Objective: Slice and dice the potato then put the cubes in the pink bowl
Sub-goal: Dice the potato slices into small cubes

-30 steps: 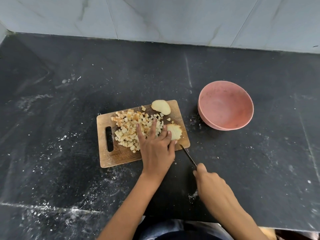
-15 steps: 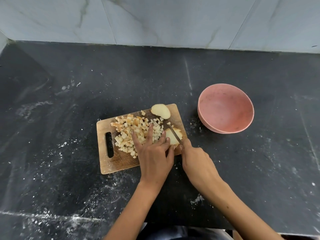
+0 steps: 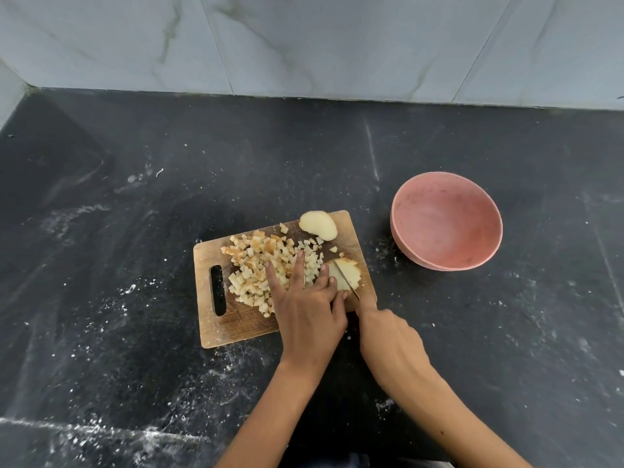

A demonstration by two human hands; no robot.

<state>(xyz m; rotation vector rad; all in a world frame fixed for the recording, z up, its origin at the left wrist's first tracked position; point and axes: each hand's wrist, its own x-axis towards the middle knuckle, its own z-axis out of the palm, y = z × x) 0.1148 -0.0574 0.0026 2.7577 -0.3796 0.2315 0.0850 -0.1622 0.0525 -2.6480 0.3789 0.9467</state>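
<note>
A wooden cutting board lies on the black counter. A heap of potato cubes covers its middle. A stack of potato slices sits at the board's right edge, with my left hand laid beside it, fingertips holding the slices steady. My right hand grips a knife whose blade lies across the slices. Another potato piece rests at the board's far right corner. The pink bowl stands empty to the right of the board.
The dark counter is dusted with white specks and ends at a marble-tiled wall behind. Bare counter lies left of the board and right of the bowl.
My right hand has brought the knife from the counter onto the potato slices, and the blade now sits across them. My left hand has stayed on the slices.
</note>
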